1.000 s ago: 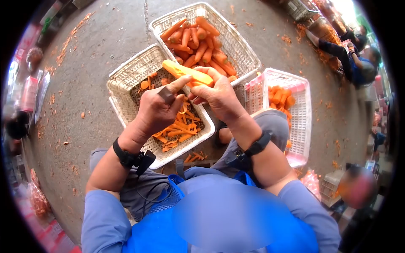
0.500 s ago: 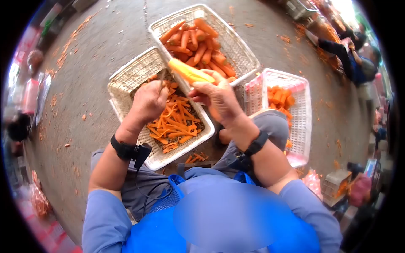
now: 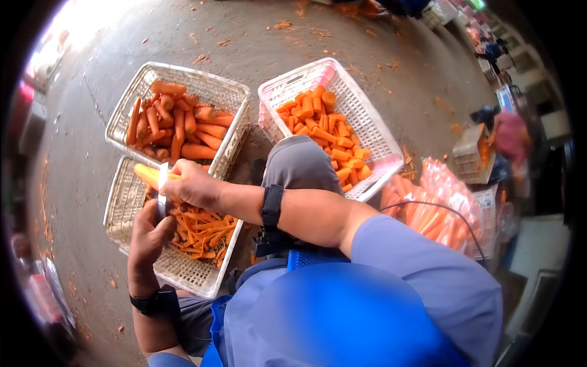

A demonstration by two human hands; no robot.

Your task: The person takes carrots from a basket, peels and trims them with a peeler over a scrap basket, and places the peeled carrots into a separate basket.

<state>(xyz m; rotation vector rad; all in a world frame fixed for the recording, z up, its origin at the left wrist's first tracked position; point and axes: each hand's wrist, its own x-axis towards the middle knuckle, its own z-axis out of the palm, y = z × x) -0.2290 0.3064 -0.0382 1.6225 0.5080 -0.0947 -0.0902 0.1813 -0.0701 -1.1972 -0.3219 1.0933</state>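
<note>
Carrot (image 3: pixel 147 174), pale, seemingly part-peeled: gripped in the curled fingers of the right hand (image 3: pixel 191 185), above a plastic crate (image 3: pixel 117 199) of orange peelings (image 3: pixel 205 235). Peeler (image 3: pixel 162 183): grasped by the left hand (image 3: pixel 150 232), laid across the carrot. Peeling is judged to be in hand; a firm hold and an even stroke along the root are called for. Whole carrots (image 3: pixel 177 122) are heaped in a second crate (image 3: pixel 214 85), cut carrot pieces (image 3: pixel 324 128) in a pink-marked crate (image 3: pixel 373 116). Concrete floor (image 3: pixel 244 37): strewn with scraps. Plastic bag (image 3: pixel 422 208), orange contents: placed at right. Room edges: cluttered, blurred.
</note>
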